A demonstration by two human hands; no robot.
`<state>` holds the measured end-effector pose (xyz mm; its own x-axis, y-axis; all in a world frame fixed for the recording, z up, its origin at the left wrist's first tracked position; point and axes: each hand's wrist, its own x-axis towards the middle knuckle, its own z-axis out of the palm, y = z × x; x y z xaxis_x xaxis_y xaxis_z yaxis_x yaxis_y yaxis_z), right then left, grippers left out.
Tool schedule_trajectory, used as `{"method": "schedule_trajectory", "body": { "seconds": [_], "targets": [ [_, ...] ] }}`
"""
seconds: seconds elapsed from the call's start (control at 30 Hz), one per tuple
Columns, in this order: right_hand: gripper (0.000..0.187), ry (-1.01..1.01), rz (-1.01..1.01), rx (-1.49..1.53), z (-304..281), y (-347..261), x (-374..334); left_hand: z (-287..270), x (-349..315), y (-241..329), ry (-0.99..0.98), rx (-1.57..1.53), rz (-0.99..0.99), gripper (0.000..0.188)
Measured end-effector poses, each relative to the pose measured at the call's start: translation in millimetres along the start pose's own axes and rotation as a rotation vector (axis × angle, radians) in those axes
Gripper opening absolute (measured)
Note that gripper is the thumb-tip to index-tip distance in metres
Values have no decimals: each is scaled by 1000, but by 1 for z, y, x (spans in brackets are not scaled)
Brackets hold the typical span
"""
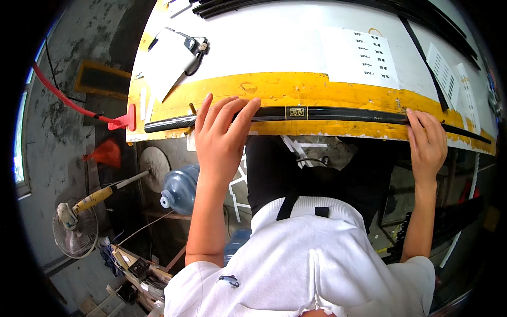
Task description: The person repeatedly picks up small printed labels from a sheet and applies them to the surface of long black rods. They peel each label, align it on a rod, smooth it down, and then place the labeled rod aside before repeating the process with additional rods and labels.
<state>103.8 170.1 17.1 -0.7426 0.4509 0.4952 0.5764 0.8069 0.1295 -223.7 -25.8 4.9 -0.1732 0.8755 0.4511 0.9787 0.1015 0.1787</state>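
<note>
A long, glossy black tapered rod (343, 114), like a fishing rod, lies along the table's near yellow edge. Its thick end is at left, its thin tip at far right, and a gold-framed label (296, 113) sits mid-length. My left hand (221, 140) rests over the thick part, fingers stretched out and apart; its thumb is hidden. Over the thinner part, my right hand (426, 140) closes its fingers on the rod. A small upright peg (193, 109) stands behind the rod beside my left hand.
On the table (285, 80) lie a printed label sheet (362, 58), a white card (169, 63) with keys (202, 46), and more black rods (317, 2) along the far side. A red clamp-like piece (124, 119) sits at the left corner. Below stand a blue bottle (182, 189) and a fan (75, 231).
</note>
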Motion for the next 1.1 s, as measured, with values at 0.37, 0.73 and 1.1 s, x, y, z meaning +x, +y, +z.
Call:
{"method": "schedule_trajectory", "body": {
  "seconds": [0.37, 0.73, 1.1],
  "targets": [
    [33, -29, 69, 173, 5, 4, -7, 6, 0, 2, -64, -38, 3, 38],
    [16, -1, 183, 266, 5, 48, 16, -19, 89, 38, -289, -289, -98, 33],
    [20, 21, 213, 339, -2, 62, 8, 65, 191, 61, -589, 12, -4, 75]
  ]
}}
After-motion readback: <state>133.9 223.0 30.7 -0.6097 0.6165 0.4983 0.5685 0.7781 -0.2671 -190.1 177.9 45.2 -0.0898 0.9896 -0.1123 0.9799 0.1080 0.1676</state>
